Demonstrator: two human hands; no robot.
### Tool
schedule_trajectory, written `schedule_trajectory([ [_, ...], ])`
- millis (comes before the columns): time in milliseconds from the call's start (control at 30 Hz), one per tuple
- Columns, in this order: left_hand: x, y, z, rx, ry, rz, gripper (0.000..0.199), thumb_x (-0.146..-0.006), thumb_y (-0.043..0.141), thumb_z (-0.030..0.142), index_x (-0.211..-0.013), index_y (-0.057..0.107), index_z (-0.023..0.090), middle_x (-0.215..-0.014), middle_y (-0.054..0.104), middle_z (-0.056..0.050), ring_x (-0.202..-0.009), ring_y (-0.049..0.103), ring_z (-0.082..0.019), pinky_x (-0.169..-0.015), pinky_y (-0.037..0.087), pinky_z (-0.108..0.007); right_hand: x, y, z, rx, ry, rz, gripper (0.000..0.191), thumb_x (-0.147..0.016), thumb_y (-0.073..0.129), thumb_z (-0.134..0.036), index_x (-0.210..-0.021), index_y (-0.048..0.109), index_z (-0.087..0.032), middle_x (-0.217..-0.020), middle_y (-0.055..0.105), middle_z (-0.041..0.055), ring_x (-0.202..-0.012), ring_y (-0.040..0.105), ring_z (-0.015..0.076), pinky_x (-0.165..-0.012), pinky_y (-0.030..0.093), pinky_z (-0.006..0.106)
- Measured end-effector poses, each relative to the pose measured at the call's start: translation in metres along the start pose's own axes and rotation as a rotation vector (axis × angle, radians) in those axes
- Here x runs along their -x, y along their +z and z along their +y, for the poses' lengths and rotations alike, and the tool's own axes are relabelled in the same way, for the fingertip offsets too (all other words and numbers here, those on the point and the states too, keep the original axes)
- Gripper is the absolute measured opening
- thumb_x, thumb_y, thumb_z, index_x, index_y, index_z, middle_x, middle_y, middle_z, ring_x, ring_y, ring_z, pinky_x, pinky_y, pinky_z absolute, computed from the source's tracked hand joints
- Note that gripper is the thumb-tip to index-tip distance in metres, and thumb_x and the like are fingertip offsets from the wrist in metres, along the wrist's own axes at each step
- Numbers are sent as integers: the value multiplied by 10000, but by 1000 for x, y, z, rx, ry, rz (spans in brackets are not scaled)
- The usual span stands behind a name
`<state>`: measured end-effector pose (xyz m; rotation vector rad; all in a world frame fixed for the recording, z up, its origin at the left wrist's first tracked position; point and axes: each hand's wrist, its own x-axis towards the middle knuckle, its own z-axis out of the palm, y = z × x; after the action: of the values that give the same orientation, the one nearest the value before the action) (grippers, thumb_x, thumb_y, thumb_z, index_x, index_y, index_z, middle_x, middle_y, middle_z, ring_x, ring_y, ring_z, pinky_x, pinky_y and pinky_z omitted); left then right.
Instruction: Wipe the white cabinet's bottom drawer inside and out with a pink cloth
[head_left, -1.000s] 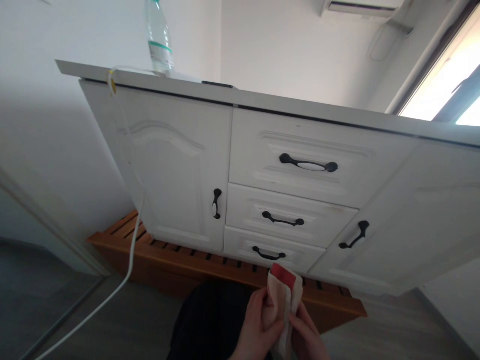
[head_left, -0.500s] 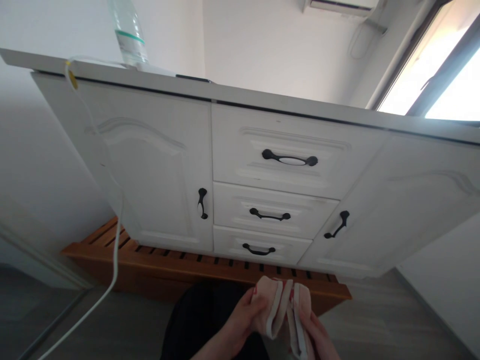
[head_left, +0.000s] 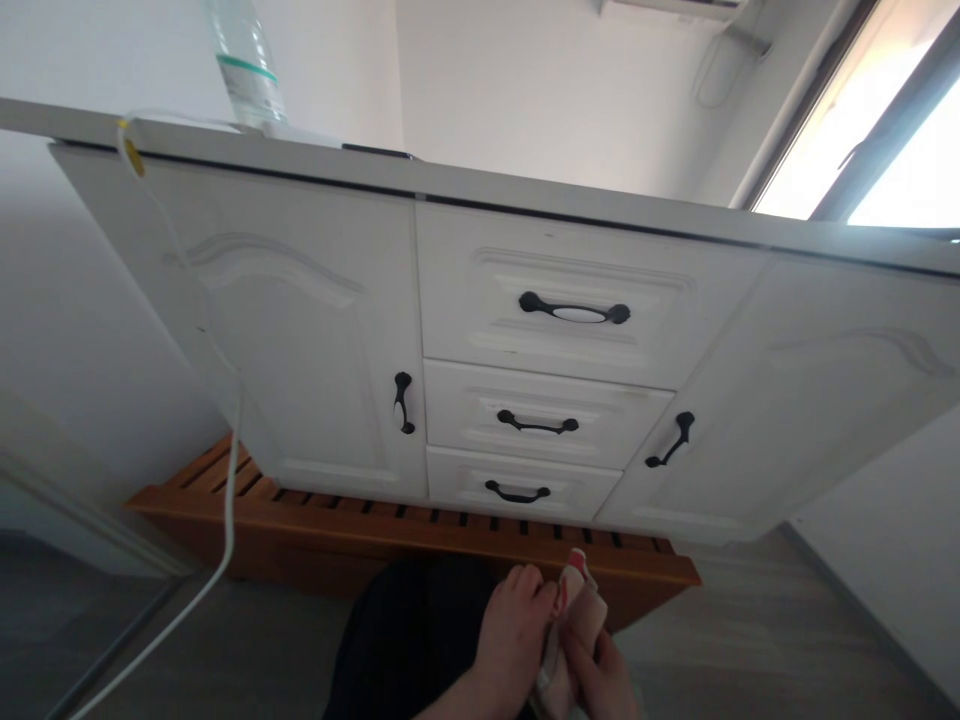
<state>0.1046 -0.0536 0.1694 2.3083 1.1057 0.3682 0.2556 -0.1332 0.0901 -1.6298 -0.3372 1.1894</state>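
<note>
Low in the head view, my left hand has its fingers curled round the left side of a pale pink cloth with red marks. My right hand grips the same cloth from the lower right, fingers pressed against it. The cloth is bunched between both hands, with a red-marked tip pointing up. Parts of it are hidden behind the fingers, and its exact shape cannot be told.
A white cabinet with black handles stands on a slatted wooden base ahead. On its top are a clear bottle and a flat dark object. A white cable hangs at the left. Dark-clothed legs show below.
My hands have come closer together, the left one turning over the cloth. The cloth's two folded parts, spread apart before, are now bunched into a narrower bundle. The view has shifted slightly.
</note>
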Motion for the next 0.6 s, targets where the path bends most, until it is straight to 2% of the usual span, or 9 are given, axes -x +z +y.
schedule_trajectory([
  [100, 2, 5, 5, -54, 31, -49, 264, -978, 446, 153, -1115, 655, 236, -1048, 624, -67, -987, 538, -234, -838, 419, -368, 3, 6, -1, -86, 19, -27, 622, -490, 887, -586, -953, 723, -203, -774, 751, 78, -860, 713, 342, -736, 546, 383],
  [167, 1, 5, 3, 8, 15, -36, 238, -972, 462, 147, -1073, 661, 231, -1053, 616, -58, -996, 542, -222, -850, 421, -356, 7, 10, -4, -200, 71, -72, 668, -469, 902, -623, -965, 718, -215, -831, 764, 76, -862, 718, 313, -741, 547, 369],
  [233, 0, 3, -1, 82, -11, -3, 221, -954, 463, 122, -984, 660, 217, -1036, 604, -47, -997, 542, -205, -857, 416, -340, 14, 13, -10, -329, 190, -140, 706, -414, 925, -639, -944, 718, -221, -858, 771, 72, -829, 721, 278, -727, 549, 350],
  [300, -1, -1, -5, 116, -31, 19, 239, -939, 445, 103, -951, 658, 210, -1008, 594, -45, -989, 537, -199, -852, 412, -332, 20, 13, -16, -423, 281, -209, 676, -370, 969, -566, -894, 720, -219, -842, 771, 60, -775, 715, 237, -729, 550, 327],
  [400, -2, -7, -6, 152, -43, 35, 288, -922, 403, 91, -923, 663, 214, -961, 577, -42, -959, 531, -192, -835, 408, -323, 25, 10, -22, -460, 226, -265, 584, -401, 1005, -387, -879, 721, -211, -904, 779, 58, -801, 719, 205, -799, 544, 306],
  [500, -2, -10, -3, 212, -26, 39, 286, -863, 421, 72, -922, 656, 225, -965, 562, -36, -964, 525, -188, -848, 407, -313, 23, 7, -19, -400, 177, -254, 621, -416, 999, -398, -930, 723, -187, -939, 778, 99, -862, 733, 268, -838, 550, 373],
  [600, -2, -10, -5, 264, -13, 43, 283, -808, 440, 69, -914, 650, 226, -969, 554, -36, -977, 521, -190, -865, 410, -311, 17, 7, -10, -326, 200, -217, 634, -424, 982, -472, -913, 720, -165, -817, 767, 106, -865, 735, 332, -852, 558, 458],
])
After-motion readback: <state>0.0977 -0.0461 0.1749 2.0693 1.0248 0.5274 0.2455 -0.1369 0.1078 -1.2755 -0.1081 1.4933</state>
